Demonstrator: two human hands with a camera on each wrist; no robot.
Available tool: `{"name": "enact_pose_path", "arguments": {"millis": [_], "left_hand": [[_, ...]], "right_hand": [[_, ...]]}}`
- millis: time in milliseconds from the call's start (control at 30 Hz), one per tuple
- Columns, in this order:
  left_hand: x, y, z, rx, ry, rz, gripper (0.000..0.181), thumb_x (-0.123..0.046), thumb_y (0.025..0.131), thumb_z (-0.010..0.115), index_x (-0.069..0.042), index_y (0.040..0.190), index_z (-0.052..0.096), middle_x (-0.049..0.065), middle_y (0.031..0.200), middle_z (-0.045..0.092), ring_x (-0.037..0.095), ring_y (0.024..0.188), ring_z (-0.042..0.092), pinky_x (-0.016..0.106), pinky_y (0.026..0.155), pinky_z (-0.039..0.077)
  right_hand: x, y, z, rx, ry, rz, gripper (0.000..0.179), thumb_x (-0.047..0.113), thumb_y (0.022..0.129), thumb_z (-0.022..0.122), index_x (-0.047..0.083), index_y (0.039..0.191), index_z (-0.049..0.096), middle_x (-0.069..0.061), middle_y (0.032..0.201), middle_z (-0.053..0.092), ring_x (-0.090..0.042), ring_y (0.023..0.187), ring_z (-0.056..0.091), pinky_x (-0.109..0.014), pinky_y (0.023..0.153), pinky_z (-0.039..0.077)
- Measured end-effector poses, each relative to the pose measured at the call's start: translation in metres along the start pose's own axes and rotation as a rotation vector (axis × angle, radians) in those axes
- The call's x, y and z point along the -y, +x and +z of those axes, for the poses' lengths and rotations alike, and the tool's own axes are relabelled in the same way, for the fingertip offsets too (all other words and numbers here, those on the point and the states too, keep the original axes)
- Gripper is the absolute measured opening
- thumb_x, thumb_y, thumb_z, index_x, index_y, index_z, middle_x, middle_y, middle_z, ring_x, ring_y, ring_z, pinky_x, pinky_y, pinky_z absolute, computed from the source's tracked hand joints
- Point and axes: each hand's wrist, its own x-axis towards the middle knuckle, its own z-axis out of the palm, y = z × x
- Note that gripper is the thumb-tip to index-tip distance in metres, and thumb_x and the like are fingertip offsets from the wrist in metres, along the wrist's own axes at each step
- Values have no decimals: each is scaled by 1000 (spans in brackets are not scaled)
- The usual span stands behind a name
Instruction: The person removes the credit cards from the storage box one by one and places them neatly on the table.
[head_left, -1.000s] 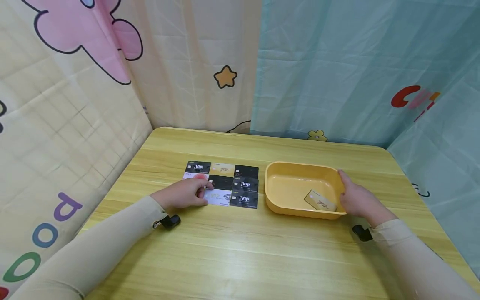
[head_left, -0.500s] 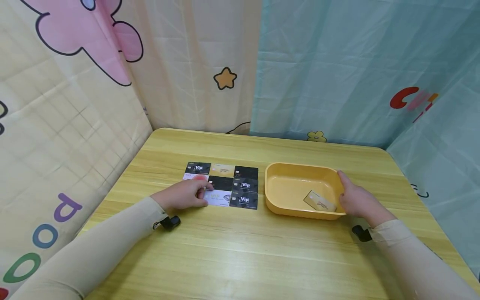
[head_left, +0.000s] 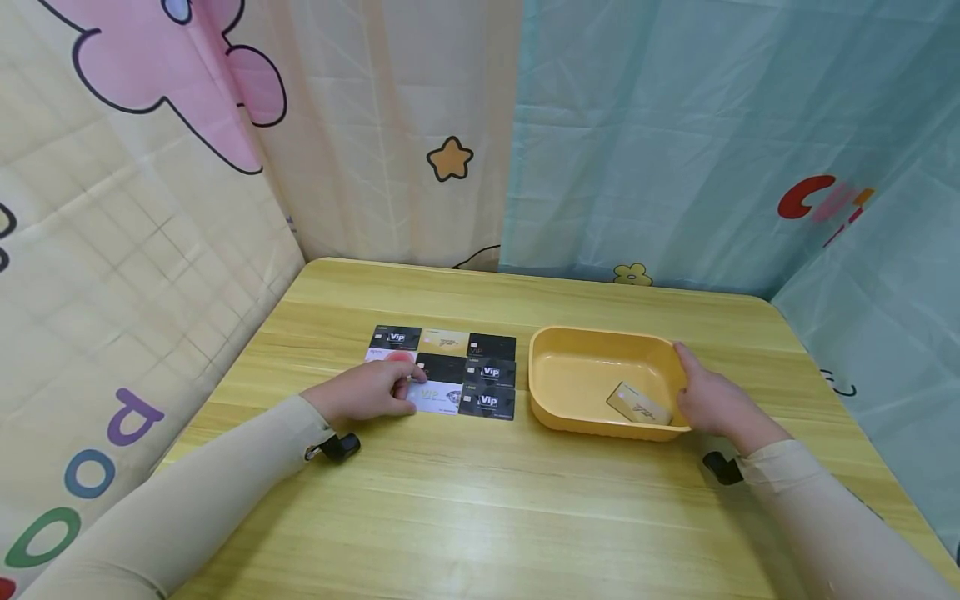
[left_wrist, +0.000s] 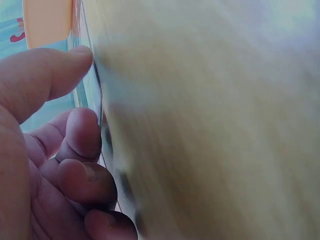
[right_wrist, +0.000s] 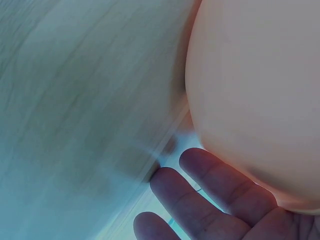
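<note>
My left hand (head_left: 367, 390) is low over the left side of a block of plastic VIP cards, thumb and forefinger at the end of the white card (head_left: 438, 397), the other fingers curled under. In the left wrist view the thumb (left_wrist: 60, 70) and fingertips meet a thin edge at the tabletop. My right hand (head_left: 716, 402) holds the right end of a yellow plastic tray (head_left: 592, 425); in the right wrist view its fingers (right_wrist: 220, 180) lie along the outer wall, thumb hidden. Inside the tray lies a gold card (head_left: 637, 404).
Above the white card are a black card (head_left: 441, 367) and a gold card (head_left: 446, 341). Several black cards flank them, and a pink-white card (head_left: 390, 355) is partly covered by my hand. Beyond the wooden table (head_left: 465, 508) hang printed curtains (head_left: 637, 125).
Both hands, the cards and the tray keep their places. The head view has only tilted up very slightly.
</note>
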Motion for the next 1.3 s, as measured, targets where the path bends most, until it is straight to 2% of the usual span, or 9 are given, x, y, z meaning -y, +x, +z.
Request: {"name": "enact_pose_path", "arguments": {"millis": [233, 433, 600, 767, 1033, 1300], "left_hand": [[-2, 0, -1, -8, -33, 4, 42, -28, 93, 80, -13, 131, 67, -3, 78, 57, 13, 69, 51, 28, 68, 41], [-6, 3, -3, -41, -20, 43, 47, -27, 93, 80, -11, 135, 65, -3, 80, 57, 13, 72, 53, 30, 73, 44], [-16, 6, -9, -36, 3, 70, 50, -30, 96, 78, -11, 140, 63, -4, 78, 55, 11, 66, 50, 27, 63, 42], [-33, 10, -20, -43, 7, 119, 53, -29, 97, 77, -10, 143, 61, -5, 72, 49, 11, 60, 45, 27, 60, 39], [-67, 22, -34, -40, -29, 220, 54, -29, 98, 76, -14, 147, 59, -7, 68, 44, 10, 60, 41, 29, 65, 41], [-100, 43, -37, 0, -35, 312, 58, -31, 100, 73, -15, 153, 53, -9, 65, 41, 9, 56, 42, 33, 81, 52]], "right_hand": [[-1, 1, 1, 4, 0, 3, 78, 5, 99, 38, -7, 164, -5, -10, 67, 56, -21, 53, 49, -35, 53, 41], [-1, 2, 1, 4, 8, 9, 79, 5, 99, 38, -7, 164, -5, -12, 69, 58, -22, 54, 50, -35, 53, 42], [0, 1, 0, 5, 8, 11, 79, 5, 99, 39, -7, 164, -5, -13, 73, 60, -23, 55, 50, -36, 54, 42], [-1, 1, 0, -1, 5, 3, 79, 4, 99, 39, -7, 164, -5, -13, 72, 60, -23, 55, 50, -35, 54, 42], [-2, 1, 2, -1, 7, 1, 79, 4, 98, 38, -7, 164, -5, -11, 67, 56, -21, 52, 49, -35, 52, 42], [-2, 0, 2, -7, 3, -4, 79, 4, 98, 39, -8, 163, -4, -11, 68, 56, -21, 53, 49, -35, 52, 42]]}}
